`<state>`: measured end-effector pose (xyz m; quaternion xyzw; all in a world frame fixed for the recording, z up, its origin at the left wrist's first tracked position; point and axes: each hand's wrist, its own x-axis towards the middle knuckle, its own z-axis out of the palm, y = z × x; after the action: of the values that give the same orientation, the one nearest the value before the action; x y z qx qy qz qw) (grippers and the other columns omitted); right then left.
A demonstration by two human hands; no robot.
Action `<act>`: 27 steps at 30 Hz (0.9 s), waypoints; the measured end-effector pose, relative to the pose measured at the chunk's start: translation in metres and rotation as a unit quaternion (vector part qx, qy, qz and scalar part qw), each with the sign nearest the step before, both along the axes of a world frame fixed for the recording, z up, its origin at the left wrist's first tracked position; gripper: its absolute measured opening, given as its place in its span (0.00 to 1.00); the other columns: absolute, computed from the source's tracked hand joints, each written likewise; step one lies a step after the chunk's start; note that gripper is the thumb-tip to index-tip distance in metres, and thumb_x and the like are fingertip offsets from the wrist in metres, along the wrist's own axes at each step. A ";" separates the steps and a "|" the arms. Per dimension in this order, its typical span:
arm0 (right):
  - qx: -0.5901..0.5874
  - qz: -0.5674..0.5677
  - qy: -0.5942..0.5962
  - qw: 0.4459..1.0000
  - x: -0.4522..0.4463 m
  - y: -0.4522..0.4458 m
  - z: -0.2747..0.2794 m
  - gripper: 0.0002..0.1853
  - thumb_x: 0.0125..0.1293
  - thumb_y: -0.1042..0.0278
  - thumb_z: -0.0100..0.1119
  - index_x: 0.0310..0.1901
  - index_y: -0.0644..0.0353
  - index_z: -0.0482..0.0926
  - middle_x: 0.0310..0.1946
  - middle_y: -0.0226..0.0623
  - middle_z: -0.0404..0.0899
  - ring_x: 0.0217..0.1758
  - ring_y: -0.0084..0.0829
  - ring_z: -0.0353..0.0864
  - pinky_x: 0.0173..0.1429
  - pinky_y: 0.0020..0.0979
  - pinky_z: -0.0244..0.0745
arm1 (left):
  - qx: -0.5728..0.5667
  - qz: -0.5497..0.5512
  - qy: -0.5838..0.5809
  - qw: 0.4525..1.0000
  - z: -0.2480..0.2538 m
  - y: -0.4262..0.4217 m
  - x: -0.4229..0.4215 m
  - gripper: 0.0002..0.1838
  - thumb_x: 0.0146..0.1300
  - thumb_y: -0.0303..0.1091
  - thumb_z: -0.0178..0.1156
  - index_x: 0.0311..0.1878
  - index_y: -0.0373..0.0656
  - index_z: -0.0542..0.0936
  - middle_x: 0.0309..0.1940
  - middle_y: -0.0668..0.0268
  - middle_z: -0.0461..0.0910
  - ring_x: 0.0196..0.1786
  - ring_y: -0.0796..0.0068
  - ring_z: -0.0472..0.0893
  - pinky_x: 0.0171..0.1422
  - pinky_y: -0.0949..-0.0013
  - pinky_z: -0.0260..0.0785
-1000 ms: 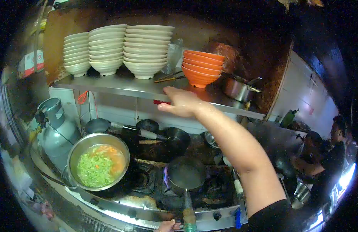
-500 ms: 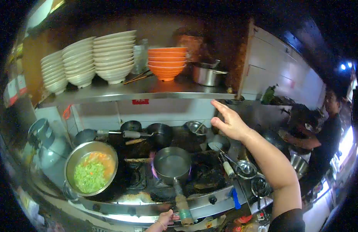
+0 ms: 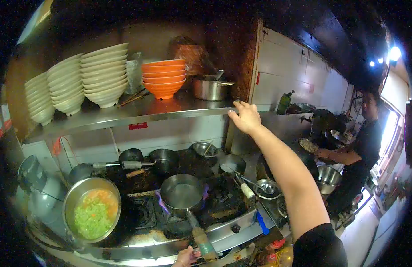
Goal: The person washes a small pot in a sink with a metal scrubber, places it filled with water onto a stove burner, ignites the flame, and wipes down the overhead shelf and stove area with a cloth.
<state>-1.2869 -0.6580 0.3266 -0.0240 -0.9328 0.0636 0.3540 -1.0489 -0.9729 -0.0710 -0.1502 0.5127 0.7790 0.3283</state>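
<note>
My right hand (image 3: 247,118) is raised at the right end of the metal shelf (image 3: 170,111), fingers stretched towards its edge, thumb apart. A small object on the shelf corner is by the fingertips; whether they touch it is unclear. Low at the front, my left hand (image 3: 186,256) is closed beside the wrapped handle (image 3: 201,240) of a saucepan; what its fingers hold is hidden. The saucepan (image 3: 181,191) sits over a lit burner with liquid inside. A metal pot (image 3: 114,218) of chopped green and orange vegetables stands at left.
White bowls (image 3: 103,84), orange bowls (image 3: 164,82) and a steel pot (image 3: 211,90) stand on the shelf. Dark pans (image 3: 163,161) are behind the burners. A gas cylinder (image 3: 46,202) is at left. A co-worker (image 3: 368,138) stands at right near a steel bowl (image 3: 329,178).
My right hand has moved up to the shelf's right end. The view has turned to the right, showing more of the co-worker. My left hand remains low beside the saucepan handle.
</note>
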 end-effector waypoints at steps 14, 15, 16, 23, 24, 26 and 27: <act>0.103 0.012 0.136 0.985 -0.011 -0.037 -0.029 0.34 0.56 0.39 0.51 0.63 0.49 0.68 0.65 0.46 0.62 0.67 0.46 0.59 0.65 0.47 0.51 | -0.035 -0.016 -0.029 0.999 0.000 -0.002 -0.003 0.21 0.67 0.55 0.48 0.47 0.46 0.75 0.46 0.67 0.81 0.47 0.68 0.80 0.49 0.57 0.65; 0.140 0.061 0.153 0.976 0.018 -0.033 -0.047 0.37 0.53 0.42 0.56 0.64 0.48 0.66 0.67 0.47 0.59 0.68 0.47 0.58 0.66 0.50 0.49 | -0.051 -0.022 -0.032 0.998 -0.021 0.000 -0.009 0.19 0.69 0.53 0.47 0.44 0.47 0.76 0.47 0.69 0.81 0.45 0.72 0.81 0.45 0.61 0.66; 0.168 0.095 0.111 0.975 0.050 -0.030 -0.074 0.38 0.51 0.43 0.59 0.64 0.48 0.65 0.68 0.46 0.58 0.69 0.46 0.57 0.67 0.52 0.48 | -0.033 0.001 -0.045 0.998 -0.036 -0.001 -0.012 0.15 0.67 0.47 0.54 0.45 0.46 0.74 0.45 0.67 0.80 0.39 0.68 0.82 0.38 0.61 0.73; 0.108 0.012 -0.234 0.966 0.337 0.039 -0.329 0.37 0.49 0.46 0.64 0.60 0.54 0.69 0.62 0.48 0.63 0.66 0.49 0.58 0.66 0.58 0.48 | -0.065 0.006 -0.029 0.997 -0.041 0.002 -0.012 0.19 0.69 0.47 0.48 0.39 0.42 0.80 0.39 0.64 0.83 0.33 0.77 0.81 0.31 0.73 0.67; 0.070 -0.074 -0.263 0.959 0.383 0.038 -0.351 0.38 0.46 0.47 0.66 0.59 0.56 0.69 0.63 0.49 0.62 0.67 0.49 0.57 0.66 0.58 0.49 | -0.054 0.041 -0.026 0.997 -0.039 0.007 -0.009 0.19 0.69 0.46 0.48 0.37 0.42 0.80 0.34 0.65 0.83 0.29 0.78 0.79 0.28 0.74 0.66; 0.063 -0.142 -0.216 0.964 0.458 0.031 -0.381 0.32 0.52 0.53 0.61 0.59 0.57 0.68 0.58 0.48 0.68 0.62 0.45 0.65 0.63 0.50 0.57 | -0.076 0.062 -0.014 0.995 -0.036 0.013 -0.005 0.19 0.69 0.47 0.48 0.36 0.41 0.80 0.32 0.65 0.83 0.27 0.79 0.78 0.28 0.75 0.66; 0.100 -0.144 -0.182 0.968 0.485 0.005 -0.347 0.29 0.57 0.62 0.59 0.61 0.60 0.66 0.56 0.48 0.70 0.58 0.41 0.70 0.58 0.43 0.67 | -0.090 0.074 -0.007 0.993 -0.038 0.014 -0.002 0.19 0.69 0.47 0.49 0.36 0.41 0.80 0.31 0.64 0.82 0.26 0.80 0.77 0.29 0.76 0.66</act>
<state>-0.8023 -0.6531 -0.0206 -0.1335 -0.9698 -0.0873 0.1845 -1.0514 -0.9589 -0.1092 -0.2218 0.5659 0.7509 0.2583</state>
